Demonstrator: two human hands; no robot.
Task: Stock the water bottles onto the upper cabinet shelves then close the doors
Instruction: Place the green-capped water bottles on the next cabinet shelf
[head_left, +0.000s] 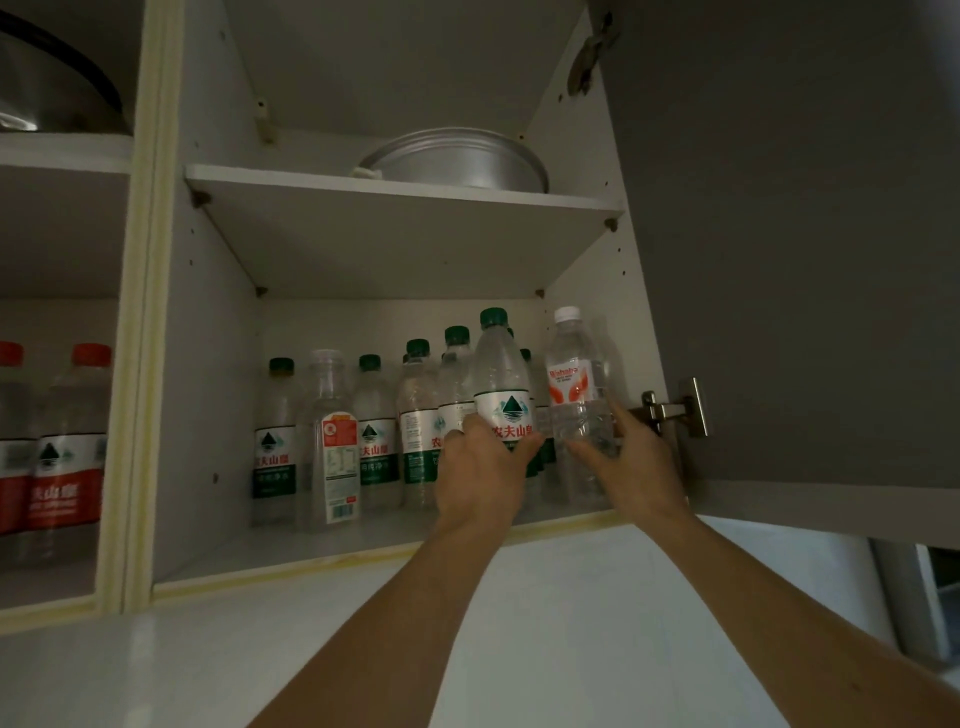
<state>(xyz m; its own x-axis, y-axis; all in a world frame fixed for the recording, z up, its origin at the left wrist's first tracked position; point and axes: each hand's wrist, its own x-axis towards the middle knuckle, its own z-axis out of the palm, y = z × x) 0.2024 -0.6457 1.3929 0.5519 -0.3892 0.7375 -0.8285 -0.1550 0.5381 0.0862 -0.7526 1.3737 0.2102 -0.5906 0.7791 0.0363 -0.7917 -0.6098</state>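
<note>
Open cabinet shelf (332, 551): hands grip two upright bottles, caps up.

Head view: dim overall, low contrast, colours muted. Cabinet interior (218, 364) lies in soft shade; underside of the upper shelf (395, 244) darker still. Brightest zone is the pale surface below the cabinet (260, 649), lit evenly, no hard shadows. Open door (805, 234) reads flat grey. Weak glints on the door hinge (675, 408). Wide-angle bending of straight edges toward the frame borders. Bottle labels slightly soft; left margin blurrier.
</note>
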